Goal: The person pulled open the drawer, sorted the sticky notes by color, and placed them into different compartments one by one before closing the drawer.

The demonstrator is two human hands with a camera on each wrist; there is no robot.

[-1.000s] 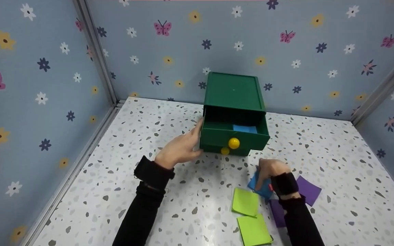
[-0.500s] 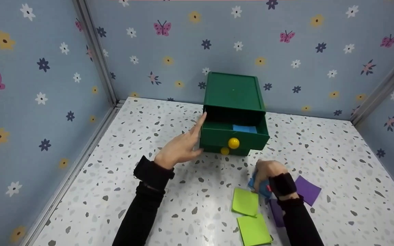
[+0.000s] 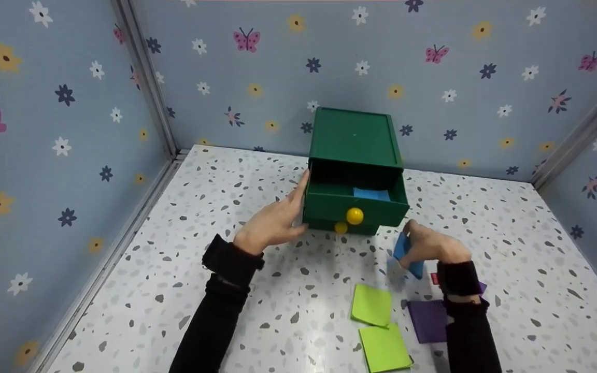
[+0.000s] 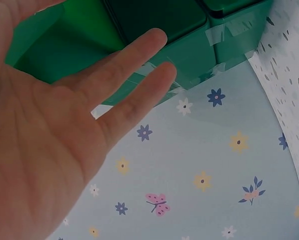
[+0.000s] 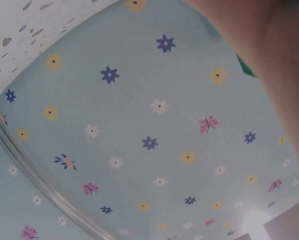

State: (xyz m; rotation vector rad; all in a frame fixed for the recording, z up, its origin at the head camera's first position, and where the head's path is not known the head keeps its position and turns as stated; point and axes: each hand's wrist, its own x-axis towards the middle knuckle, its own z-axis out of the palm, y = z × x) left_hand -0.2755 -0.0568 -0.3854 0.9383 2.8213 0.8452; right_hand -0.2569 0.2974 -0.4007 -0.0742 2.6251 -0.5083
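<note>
A small green drawer unit [image 3: 353, 137] stands near the back wall, its upper drawer [image 3: 324, 207] pulled out. Inside that drawer lies a light-blue square [image 3: 371, 195]. My left hand [image 3: 272, 223] rests along the unit's left side with fingers extended; the left wrist view shows the straight fingers [image 4: 139, 97] beside the green plastic. In front of the drawer, to its right, my right hand [image 3: 430, 246] pinches a blue paper square [image 3: 415, 268], tilted up on edge. The right wrist view catches only a blurred part of this hand [image 5: 269, 55].
Two lime-green squares [image 3: 371, 305] lie overlapping near the front. A purple square [image 3: 428, 321] is partly under the right forearm, and another purple corner [image 3: 483, 287] shows behind the wrist. Yellow round knobs [image 3: 354, 216] stick out from the drawer fronts. Patterned walls enclose the table.
My right hand has picked the blue square up from the table and moved it up and right, toward the drawer unit. The left hand stays at the unit's side.
</note>
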